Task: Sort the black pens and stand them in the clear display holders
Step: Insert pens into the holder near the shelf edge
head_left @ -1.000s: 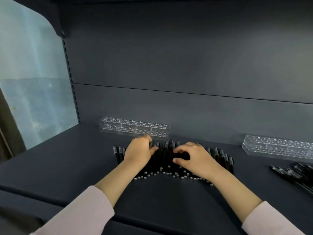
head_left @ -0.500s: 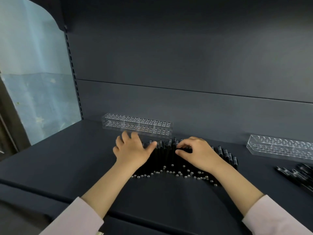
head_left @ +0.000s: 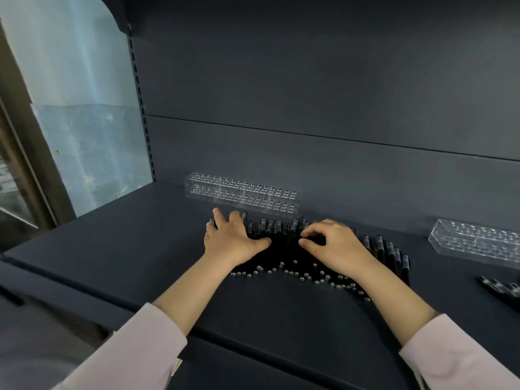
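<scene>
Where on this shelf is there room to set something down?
Bare: the dark shelf left of the left hand, up to the left clear holder; the front strip between the forearms. Crowded: the black pen row under that hand and the right hand, through to the right clear holder and loose black pens.

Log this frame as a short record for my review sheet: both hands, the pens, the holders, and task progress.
left hand: fingers spread, resting flat on the left end of the pen row
right hand: fingers curled over the row's middle; unclear if it pinches a pen
pen row: black pens side by side on the shelf, pale ends toward the person
left holder: clear, behind the row, no pens in it
right holder: clear, no pens in it
loose pens: small pile at right edge
progress: no pen stood yet
</scene>
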`<state>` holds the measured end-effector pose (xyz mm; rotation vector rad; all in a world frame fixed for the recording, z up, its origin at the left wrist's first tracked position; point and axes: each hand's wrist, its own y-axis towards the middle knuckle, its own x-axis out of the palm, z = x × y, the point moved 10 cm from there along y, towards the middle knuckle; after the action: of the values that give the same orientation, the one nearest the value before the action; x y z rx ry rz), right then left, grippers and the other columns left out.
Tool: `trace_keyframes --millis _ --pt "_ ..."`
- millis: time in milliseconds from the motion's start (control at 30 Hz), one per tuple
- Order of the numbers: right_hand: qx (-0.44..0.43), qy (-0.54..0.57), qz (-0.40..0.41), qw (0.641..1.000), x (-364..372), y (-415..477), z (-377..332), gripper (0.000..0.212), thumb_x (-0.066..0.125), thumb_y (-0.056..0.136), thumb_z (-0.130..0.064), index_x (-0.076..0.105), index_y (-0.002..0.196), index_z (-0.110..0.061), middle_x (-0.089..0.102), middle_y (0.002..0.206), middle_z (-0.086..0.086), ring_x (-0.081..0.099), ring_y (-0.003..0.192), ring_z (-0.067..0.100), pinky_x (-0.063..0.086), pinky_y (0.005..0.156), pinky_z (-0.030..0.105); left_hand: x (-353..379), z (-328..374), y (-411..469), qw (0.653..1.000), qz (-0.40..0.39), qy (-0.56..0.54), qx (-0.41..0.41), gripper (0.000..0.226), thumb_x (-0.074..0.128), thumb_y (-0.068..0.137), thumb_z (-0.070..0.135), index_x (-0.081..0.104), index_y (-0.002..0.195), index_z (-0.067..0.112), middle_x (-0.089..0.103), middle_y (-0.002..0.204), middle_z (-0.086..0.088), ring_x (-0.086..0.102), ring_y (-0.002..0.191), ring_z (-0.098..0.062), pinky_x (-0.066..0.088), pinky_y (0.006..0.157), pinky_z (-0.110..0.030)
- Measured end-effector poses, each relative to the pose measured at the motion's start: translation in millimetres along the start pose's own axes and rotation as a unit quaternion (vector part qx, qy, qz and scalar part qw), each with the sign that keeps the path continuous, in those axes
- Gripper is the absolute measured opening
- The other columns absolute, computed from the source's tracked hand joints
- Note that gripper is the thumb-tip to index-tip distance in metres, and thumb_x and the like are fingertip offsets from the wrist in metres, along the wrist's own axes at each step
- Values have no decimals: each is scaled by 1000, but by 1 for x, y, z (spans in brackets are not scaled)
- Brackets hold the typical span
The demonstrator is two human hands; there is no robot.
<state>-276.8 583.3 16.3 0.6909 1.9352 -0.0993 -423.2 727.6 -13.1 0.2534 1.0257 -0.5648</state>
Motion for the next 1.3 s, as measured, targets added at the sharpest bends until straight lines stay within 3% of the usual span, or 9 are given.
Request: trace_keyframes --millis 167,300,467,633,733,833,1000,1167,1300 --pt "-3 0 -5 1000 1 0 1 22 63 89 -41 68 107 -29 57 111 -10 52 108 8 37 91 21 1 7 4 1000 -17 -15 20 93 71 80 50 19 153 24 -8 163 -9 12 147 -37 29 113 -46" --pt "-4 2 -12 1000 1 0 1 23 62 89 -41 67 108 -28 57 112 -10 51 108 8 36 91 21 -2 6 4 997 -14 -56 43 88 73 83 43 23 151 18 19 157 -9 28 142 -32 37 107 -39" --pt "-6 -4 -15 1000 2 0 0 24 62 89 -41 67 109 -28 57 111 -10 52 107 8 37 89 20 -11 -6 7 997 -3 -83 -1 85 75 80 47 33 144 8 40 145 -12 39 134 -31 41 107 -42" --pt "-6 -11 -18 1000 2 0 1 25 62 89 -42 67 109 -28 57 111 -9 52 109 10 40 94 25 -12 -13 10 990 -2 -128 -66 82 80 78 40 37 138 5 45 140 -12 42 131 -33 42 106 -45" --pt "-6 -16 -20 1000 3 1 1 27 61 89 -44 66 110 -28 57 112 -8 52 110 11 42 96 28 -11 -10 9 986 -9 -146 -77 41 79 81 29 50 99 7 55 116 -10 52 115 -30 48 95 -38" --pt "-6 -23 -24 999 3 1 1 29 61 89 -45 66 112 -28 57 113 -7 53 110 12 42 98 30 -7 -3 7 987 -18 -144 -74 35 76 84 21 43 78 13 55 95 -7 58 97 -27 47 81 -33" --pt "-4 -25 -28 999 5 2 3 31 60 89 -47 65 113 -28 56 113 -7 52 111 14 43 99 33 -12 0 3 985 -16 -156 -70 35 76 85 18 44 97 8 50 96 -5 50 91 -22 42 78 -30" --pt "0 -28 -32 999 6 2 5 32 59 89 -48 64 114 -29 56 115 -7 50 114 17 42 101 38 -8 2 0 978 -28 -191 -72 44 77 83 15 48 114 4 50 104 -7 55 108 -28 43 80 -31" --pt "3 -31 -34 999 5 1 7 33 59 89 -49 64 115 -29 56 117 -6 49 116 18 42 102 39 -8 0 1 970 -17 -233 -68 31 75 84 14 50 100 5 58 102 -8 55 88 -21 43 75 -32"
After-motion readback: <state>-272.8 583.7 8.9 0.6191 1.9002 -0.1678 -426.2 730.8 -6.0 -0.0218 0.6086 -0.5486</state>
